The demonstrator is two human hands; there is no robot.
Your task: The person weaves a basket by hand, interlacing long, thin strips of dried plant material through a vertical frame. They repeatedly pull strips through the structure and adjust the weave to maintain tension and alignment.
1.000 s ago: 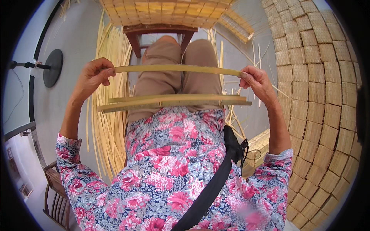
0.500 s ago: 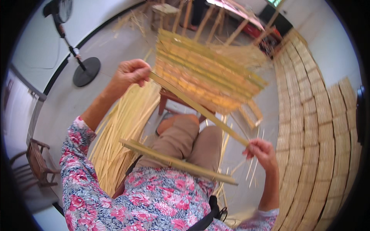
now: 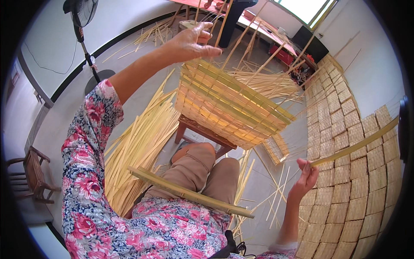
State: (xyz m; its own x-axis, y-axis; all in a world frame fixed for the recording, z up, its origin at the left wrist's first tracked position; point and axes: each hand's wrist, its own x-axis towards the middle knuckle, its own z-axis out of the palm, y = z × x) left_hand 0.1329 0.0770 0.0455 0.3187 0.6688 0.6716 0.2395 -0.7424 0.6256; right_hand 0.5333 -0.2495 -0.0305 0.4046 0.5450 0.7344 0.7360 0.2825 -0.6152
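Note:
My right hand (image 3: 305, 178), closed in a pinch, holds one end of a long flat bamboo strip (image 3: 355, 149). The strip's free length points up to the right, over the rows of woven pieces. My left hand (image 3: 195, 43) is raised at the upper middle, fingers apart and nothing in them. It hovers just above the top left corner of a half-woven bamboo basket (image 3: 233, 101), close to its upright stakes (image 3: 228, 32). The basket leans on a brown wooden stool (image 3: 202, 131) before my knees. A short stack of bamboo slats (image 3: 189, 190) lies across my lap.
Loose bamboo strips (image 3: 138, 146) lie in a heap at my left, with more scattered behind the basket. Woven pieces (image 3: 336, 185) cover the floor at right. A standing fan (image 3: 84, 39), wooden chair (image 3: 39, 177), and another person (image 3: 233, 19) by a table are around.
My left hand has let go of the strip and moved up and forward to the basket's stakes. My right hand has shifted slightly right, and its strip now points outward to the right.

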